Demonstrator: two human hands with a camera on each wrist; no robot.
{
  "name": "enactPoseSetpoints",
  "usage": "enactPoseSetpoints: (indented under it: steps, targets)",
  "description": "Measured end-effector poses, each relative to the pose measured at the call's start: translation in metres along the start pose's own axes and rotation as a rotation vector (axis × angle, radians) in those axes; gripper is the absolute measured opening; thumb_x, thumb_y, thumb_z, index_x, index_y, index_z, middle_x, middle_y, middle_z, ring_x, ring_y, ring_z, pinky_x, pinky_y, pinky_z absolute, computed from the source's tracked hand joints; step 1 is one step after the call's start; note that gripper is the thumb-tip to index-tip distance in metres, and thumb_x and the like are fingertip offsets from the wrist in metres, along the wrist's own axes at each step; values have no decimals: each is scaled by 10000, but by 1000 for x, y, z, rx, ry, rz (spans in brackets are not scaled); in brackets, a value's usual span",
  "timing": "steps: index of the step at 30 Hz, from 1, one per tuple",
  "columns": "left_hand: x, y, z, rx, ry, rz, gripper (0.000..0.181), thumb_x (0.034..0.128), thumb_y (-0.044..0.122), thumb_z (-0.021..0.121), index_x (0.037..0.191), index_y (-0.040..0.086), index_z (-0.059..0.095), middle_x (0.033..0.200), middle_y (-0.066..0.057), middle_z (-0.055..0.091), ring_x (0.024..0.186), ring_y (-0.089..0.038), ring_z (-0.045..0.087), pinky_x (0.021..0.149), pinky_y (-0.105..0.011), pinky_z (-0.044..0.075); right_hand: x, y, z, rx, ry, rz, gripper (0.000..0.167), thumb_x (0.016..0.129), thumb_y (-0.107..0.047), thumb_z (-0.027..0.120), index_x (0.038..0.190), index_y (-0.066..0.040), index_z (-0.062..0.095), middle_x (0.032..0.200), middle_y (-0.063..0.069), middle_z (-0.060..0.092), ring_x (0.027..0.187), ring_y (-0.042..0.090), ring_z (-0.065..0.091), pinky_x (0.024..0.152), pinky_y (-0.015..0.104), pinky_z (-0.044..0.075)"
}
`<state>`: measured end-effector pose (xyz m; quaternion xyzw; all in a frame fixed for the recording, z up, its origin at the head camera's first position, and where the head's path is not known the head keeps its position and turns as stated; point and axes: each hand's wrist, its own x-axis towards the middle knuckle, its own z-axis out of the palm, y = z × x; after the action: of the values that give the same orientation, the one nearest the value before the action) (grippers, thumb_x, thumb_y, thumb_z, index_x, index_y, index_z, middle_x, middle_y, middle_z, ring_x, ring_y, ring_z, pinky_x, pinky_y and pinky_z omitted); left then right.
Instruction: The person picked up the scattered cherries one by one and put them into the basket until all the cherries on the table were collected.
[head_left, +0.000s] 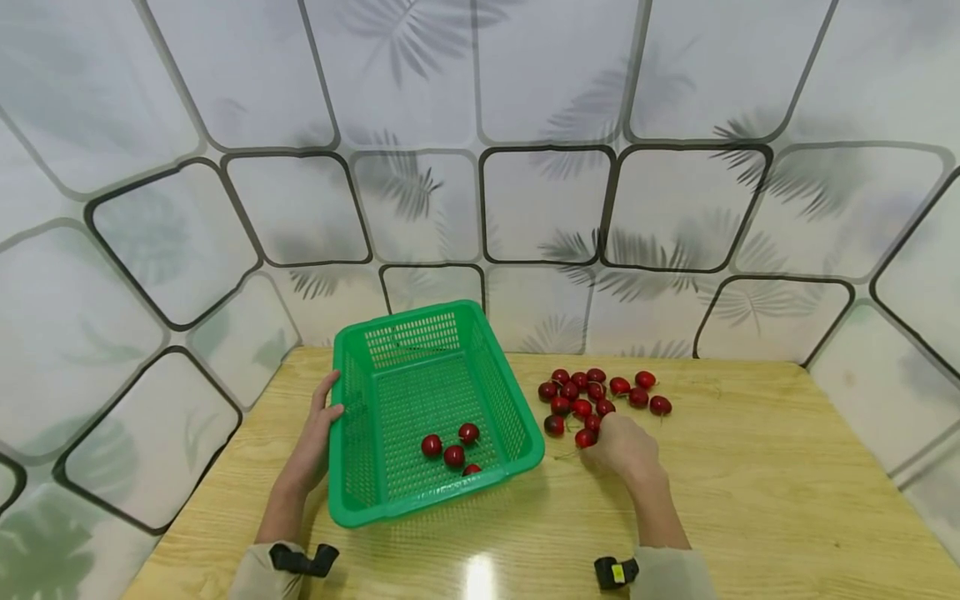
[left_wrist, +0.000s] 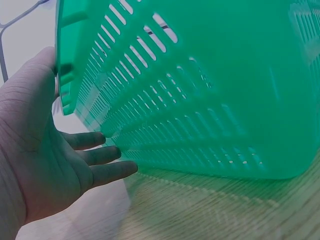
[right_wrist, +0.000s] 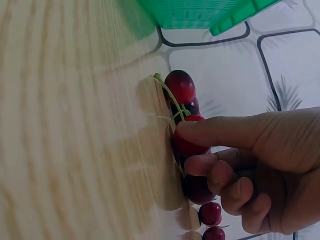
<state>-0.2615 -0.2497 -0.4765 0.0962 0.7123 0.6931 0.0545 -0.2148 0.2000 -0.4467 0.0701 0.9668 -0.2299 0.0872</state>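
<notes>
A green plastic basket (head_left: pixel 352 500) with slotted walls stands on the table, several dark red cherries (head_left: pixel 453 456) lying in its near right part. At its left side my left hand (head_left: pixel 311 446) holds the rim, thumb hooked over it; in the left wrist view the other visible fingers (left_wrist: pixel 112 172) extend along the outer wall. Right of the basket lies a loose group of cherries (head_left: pixel 581 408). My right hand (head_left: pixel 626 450) is at the near edge of this group. Its thumb and index finger pinch one red cherry (right_wrist: pixel 187 145) with a green stem, partly covered by the thumb.
The light wooden table (head_left: pixel 750 467) extends to the right of the cherries. Behind it hangs a pale curtain (head_left: pixel 547 208) with dark outlines and leaf prints. A few cherries (head_left: pixel 639 397) lie at the right end of the group.
</notes>
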Motion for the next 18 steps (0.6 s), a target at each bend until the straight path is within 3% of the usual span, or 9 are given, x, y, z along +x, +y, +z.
enactPoseSetpoints:
  steps: [9,18]
  targets:
    - [-1,0,0,-3,-8,9,589,1089,285,294,1582,235,-27,1544,-205,106,1030,-94,577,803,-240,523,4,6,1,13,0,-26,390,733,-42,670,498,-173,387,502,-53,286,482,98,272,459,251,248]
    - [0,-1,-2,-5,-10,10,589,1088,306,299,1581,257,-20,1531,-183,130,1037,-110,584,807,-244,528,6,20,-3,42,4,6,310,726,-95,659,542,-163,419,522,-47,319,492,112,279,460,255,229]
